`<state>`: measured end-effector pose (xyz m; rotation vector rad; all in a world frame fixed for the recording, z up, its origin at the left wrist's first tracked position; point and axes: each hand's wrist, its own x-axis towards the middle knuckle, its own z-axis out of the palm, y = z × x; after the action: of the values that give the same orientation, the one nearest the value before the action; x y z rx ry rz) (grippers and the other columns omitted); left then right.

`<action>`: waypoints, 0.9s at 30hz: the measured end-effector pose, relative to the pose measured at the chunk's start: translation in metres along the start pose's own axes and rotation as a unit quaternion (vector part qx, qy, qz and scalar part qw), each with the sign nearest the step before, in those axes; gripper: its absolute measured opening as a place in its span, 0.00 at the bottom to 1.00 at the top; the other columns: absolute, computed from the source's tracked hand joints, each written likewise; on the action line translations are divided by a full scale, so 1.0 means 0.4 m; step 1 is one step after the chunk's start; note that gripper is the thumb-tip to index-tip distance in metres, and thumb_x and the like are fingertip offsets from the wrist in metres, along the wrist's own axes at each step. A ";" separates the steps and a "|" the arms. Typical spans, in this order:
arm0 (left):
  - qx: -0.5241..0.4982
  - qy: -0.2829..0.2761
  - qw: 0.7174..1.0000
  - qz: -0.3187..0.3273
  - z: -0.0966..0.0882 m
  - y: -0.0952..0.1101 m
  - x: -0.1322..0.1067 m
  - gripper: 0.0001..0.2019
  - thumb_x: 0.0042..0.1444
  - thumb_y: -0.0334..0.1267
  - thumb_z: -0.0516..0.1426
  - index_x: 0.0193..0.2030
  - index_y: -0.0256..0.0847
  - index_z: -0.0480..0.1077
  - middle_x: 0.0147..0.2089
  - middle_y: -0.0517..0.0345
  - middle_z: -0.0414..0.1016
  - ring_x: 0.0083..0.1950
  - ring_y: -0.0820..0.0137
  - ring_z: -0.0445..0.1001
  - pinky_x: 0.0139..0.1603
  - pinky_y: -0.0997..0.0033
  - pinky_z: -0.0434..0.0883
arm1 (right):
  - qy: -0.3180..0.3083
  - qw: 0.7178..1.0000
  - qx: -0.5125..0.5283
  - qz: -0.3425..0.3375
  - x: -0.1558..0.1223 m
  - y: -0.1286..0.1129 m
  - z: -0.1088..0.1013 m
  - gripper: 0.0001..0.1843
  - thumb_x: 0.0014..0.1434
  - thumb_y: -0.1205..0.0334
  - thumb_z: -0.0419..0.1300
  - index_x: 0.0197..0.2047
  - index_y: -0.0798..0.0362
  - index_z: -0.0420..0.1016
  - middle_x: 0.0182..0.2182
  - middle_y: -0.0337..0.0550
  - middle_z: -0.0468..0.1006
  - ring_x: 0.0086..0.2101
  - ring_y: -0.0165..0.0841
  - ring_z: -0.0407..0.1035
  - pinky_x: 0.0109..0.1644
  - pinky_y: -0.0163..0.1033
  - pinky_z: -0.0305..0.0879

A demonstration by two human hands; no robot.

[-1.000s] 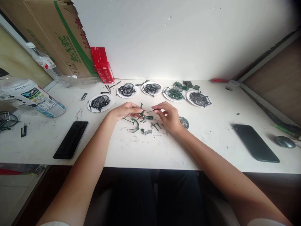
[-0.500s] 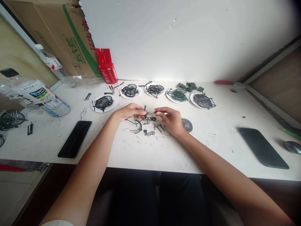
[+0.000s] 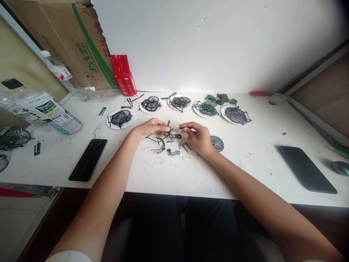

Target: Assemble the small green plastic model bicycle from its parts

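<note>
My left hand (image 3: 153,128) is closed on a small green model bicycle frame part (image 3: 168,124), pinched between thumb and fingers. Opposite it, my right hand (image 3: 199,137) pinches a thin rod-like piece (image 3: 176,129), whose far end reaches the green part; its exact kind is too small to tell. Below the hands lie a curved green mudguard-like piece (image 3: 163,146), a small silver rack-like piece (image 3: 175,153) and several thin wires. A spoked toy wheel (image 3: 217,143) rests beside my right wrist, partly hidden by it.
Paper plates (image 3: 109,123) of model bicycle parts line the back of the white table. Black phone (image 3: 88,160) at left, dark flat pad (image 3: 307,169) and mouse (image 3: 340,167) at right. A large bottle (image 3: 51,109), red box (image 3: 125,78) and carton (image 3: 73,47) stand at left.
The view has shifted slightly. Both hands keep their grips close together, and the thin piece in my right hand meets the green part at a slightly different tilt.
</note>
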<state>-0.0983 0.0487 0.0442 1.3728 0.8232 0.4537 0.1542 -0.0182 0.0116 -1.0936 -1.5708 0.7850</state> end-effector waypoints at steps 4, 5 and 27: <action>0.002 0.000 1.000 -0.002 -0.001 -0.002 0.000 0.20 0.53 0.50 0.74 0.42 0.35 0.84 0.42 0.44 0.87 0.43 0.65 0.85 0.43 0.72 0.74 | 0.005 1.000 -0.006 -0.004 0.000 -0.003 -0.001 0.21 0.70 0.42 0.64 0.48 0.51 0.86 0.43 0.50 0.87 0.43 0.41 0.80 0.39 0.44 0.77; 0.003 -0.001 1.000 -0.001 -0.002 -0.003 0.000 0.20 0.53 0.50 0.74 0.42 0.35 0.84 0.42 0.44 0.87 0.43 0.65 0.84 0.44 0.72 0.75 | 0.004 1.000 -0.006 -0.004 0.000 -0.003 -0.001 0.21 0.70 0.42 0.64 0.49 0.51 0.86 0.43 0.50 0.87 0.43 0.41 0.80 0.40 0.44 0.78; 0.030 -0.012 0.999 0.000 -0.010 -0.011 0.005 0.21 0.57 0.52 0.72 0.46 0.35 0.85 0.41 0.43 0.87 0.43 0.66 0.84 0.45 0.72 0.74 | 0.001 1.000 -0.018 -0.019 0.003 -0.014 -0.004 0.24 0.69 0.36 0.64 0.47 0.49 0.86 0.44 0.51 0.87 0.43 0.43 0.80 0.42 0.46 0.78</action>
<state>-0.1007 0.0520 0.0395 1.4306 0.8237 0.4143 0.1543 -0.0194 0.0175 -1.0859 -1.6043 0.7323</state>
